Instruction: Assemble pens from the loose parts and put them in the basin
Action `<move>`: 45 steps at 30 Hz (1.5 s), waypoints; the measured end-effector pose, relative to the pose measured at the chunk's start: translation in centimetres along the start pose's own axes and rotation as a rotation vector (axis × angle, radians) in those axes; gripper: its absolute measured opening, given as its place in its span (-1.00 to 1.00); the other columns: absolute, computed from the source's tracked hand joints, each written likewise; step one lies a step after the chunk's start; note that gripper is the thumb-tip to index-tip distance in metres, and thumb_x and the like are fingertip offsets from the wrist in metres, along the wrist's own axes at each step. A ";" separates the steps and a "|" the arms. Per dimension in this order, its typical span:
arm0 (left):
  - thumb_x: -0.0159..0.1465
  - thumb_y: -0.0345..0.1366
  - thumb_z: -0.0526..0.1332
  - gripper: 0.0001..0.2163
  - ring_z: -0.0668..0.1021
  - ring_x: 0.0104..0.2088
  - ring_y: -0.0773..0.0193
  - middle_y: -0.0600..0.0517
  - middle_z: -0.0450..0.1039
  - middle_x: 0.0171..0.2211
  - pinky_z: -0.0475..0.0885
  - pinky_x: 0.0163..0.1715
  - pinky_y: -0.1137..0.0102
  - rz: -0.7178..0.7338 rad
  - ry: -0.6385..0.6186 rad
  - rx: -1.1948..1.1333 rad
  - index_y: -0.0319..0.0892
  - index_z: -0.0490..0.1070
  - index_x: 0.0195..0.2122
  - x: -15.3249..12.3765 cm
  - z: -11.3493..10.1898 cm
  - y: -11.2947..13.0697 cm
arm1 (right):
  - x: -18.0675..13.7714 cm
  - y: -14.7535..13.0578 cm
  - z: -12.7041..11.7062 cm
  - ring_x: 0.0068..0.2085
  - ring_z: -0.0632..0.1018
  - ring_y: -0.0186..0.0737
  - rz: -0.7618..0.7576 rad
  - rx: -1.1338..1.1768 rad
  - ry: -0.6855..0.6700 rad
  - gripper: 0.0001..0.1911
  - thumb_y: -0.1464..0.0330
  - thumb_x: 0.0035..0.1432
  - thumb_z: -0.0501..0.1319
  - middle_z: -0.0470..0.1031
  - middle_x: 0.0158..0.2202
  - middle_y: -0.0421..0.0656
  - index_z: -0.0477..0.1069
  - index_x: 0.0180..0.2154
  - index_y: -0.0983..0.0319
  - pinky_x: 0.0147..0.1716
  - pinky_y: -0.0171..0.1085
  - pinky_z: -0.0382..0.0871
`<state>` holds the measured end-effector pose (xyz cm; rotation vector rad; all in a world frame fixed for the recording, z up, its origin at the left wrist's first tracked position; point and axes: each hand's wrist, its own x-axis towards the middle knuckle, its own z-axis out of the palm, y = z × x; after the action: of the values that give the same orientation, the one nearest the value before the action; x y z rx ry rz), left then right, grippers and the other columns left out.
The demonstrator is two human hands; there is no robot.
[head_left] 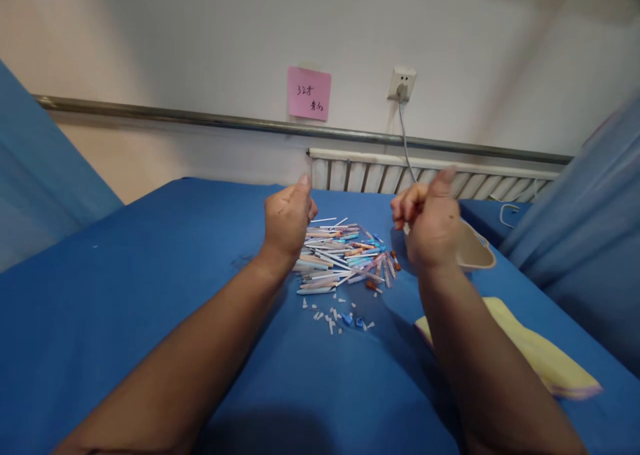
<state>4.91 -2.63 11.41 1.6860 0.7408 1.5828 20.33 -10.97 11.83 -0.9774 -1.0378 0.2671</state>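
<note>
Sticks [340,260] lie in a loose, crossing pile on the blue table [150,268], and we find them between the two hands and a little below them in the view. Some are white and thin, others are thicker, in pale blue, peach, orange and pinkish colours. Just in front of the pile, on the near side, we see small white tips [330,320] scattered, and two blue bits [359,322] lie among them.

The left hand [289,216] is above the left edge of the pile. Its fingers are folded into a fist, the thumb points up, and we see nothing held in it. The right hand [431,228] is on the other side, well apart from the left one. Its thumb is also raised and its fingers bend inward, but it is blurred, so we cannot tell if they press fully on the palm.

Behind the right hand we see a beige tray [475,248], partly hidden by it. Nearer to us, a yellow cloth [530,345] lies on the table, and the right forearm passes over it. On the wall we notice a pink note [309,93] with handwriting, and a socket [401,85] with a plugged cord [406,141].
</note>
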 end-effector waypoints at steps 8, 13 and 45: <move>0.25 -0.19 0.06 -0.63 0.34 -0.60 0.37 0.13 0.26 -0.70 0.22 -0.52 0.46 0.054 -0.309 0.306 -0.18 0.24 -0.69 -4.3 0.8 -0.1 | -9.2 0.3 -6.6 -0.55 0.35 -0.32 0.146 -0.686 -0.377 -0.59 0.11 0.25 0.00 0.30 -0.62 -0.25 0.29 -0.52 0.22 -0.52 -0.34 0.15; 0.25 -0.15 0.05 -0.63 0.28 -0.61 0.37 0.15 0.19 -0.70 0.12 -0.55 0.46 0.017 -0.671 0.462 -0.17 0.21 -0.68 -10.1 -0.5 -2.2 | -15.6 0.0 -16.1 -0.23 0.43 -0.06 0.130 -1.182 -0.550 -0.74 0.16 0.12 0.18 0.43 -0.26 -0.05 0.34 -0.28 0.22 -0.26 -0.20 0.23; 0.28 -0.12 0.02 -0.61 0.27 -0.60 0.39 0.13 0.24 -0.67 0.10 -0.58 0.47 -0.084 -0.841 0.425 -0.20 0.27 -0.64 -11.2 -2.8 -5.6 | -5.1 8.6 -7.2 -0.69 0.30 -0.42 1.128 0.482 0.029 -0.36 -0.05 0.24 -0.21 0.30 -0.66 -0.19 0.27 -0.53 0.29 -0.73 -0.46 0.13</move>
<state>1.44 -7.92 0.28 2.3323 0.6952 0.5458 25.64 -13.16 0.98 -1.0182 -0.2579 1.3536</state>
